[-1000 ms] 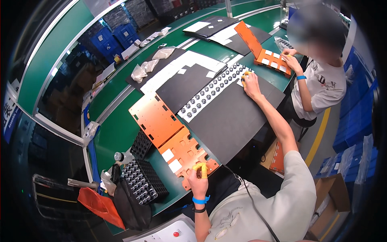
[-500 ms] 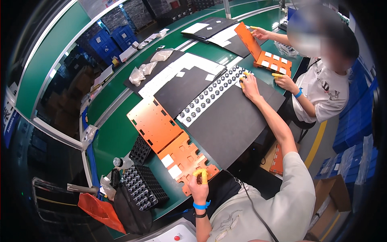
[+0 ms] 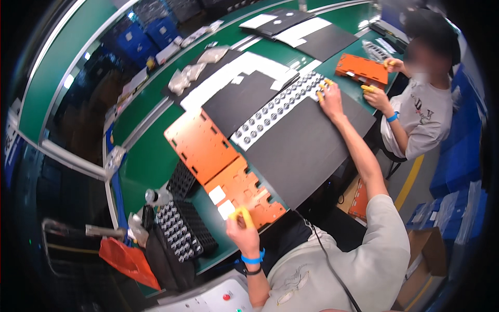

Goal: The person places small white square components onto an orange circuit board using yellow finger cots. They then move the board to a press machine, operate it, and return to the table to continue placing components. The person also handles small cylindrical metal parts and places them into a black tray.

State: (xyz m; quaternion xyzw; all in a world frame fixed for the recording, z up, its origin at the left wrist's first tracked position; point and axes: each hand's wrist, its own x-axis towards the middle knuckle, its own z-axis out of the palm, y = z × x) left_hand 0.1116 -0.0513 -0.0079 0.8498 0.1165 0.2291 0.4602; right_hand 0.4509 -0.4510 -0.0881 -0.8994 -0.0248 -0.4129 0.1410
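Note:
My left hand, with yellow finger covers, is at the near edge of an open, hinged orange panel. Its fingers curl into a pinch; whatever they hold, if anything, is too small to make out. Beside its fingertips, two white square pads lie on the panel's cut-out half. My right hand reaches far right, fingers bent but apart, over the end of a white strip carrying rows of round dark pieces. That strip lies along a large dark grey sheet.
A black tray of shiny round parts and a clear bottle stand left of the panel. Bagged parts and dark sheets lie farther back. At right, a co-worker's hands hold another orange panel.
My left hand has moved left and up, toward the white pads. My right hand has shifted slightly right and farther along the strip. The co-worker's raised orange panel is now folded down.

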